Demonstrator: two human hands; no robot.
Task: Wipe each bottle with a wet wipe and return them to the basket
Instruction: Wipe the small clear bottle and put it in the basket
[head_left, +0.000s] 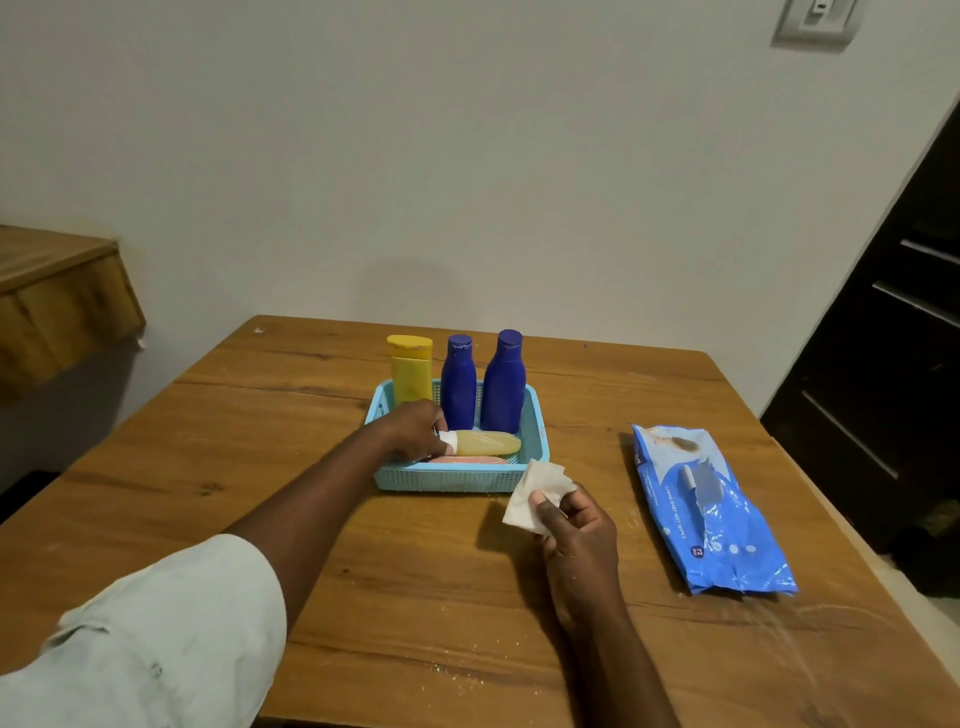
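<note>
My left hand (415, 428) is inside the basket (452, 480). Its fingers curl round the white cap end of a pale yellow bottle (485, 442) that lies on its side. A pink bottle (467, 460) lies flat just in front of it.

3 more bottles stand at the back of the basket. The yellow bottle (410, 369) is on the left. 2 blue bottles stand beside it, the small one (458, 382) in the middle and the big one (504, 382) on the right.

My right hand (576, 525) is near the basket's front right corner. It pinches a folded wipe (537, 496) between thumb and fingers, above the table (260, 441).

The blue wipes pack (711, 509) lies flat on the table to my right, apart from the basket.
</note>
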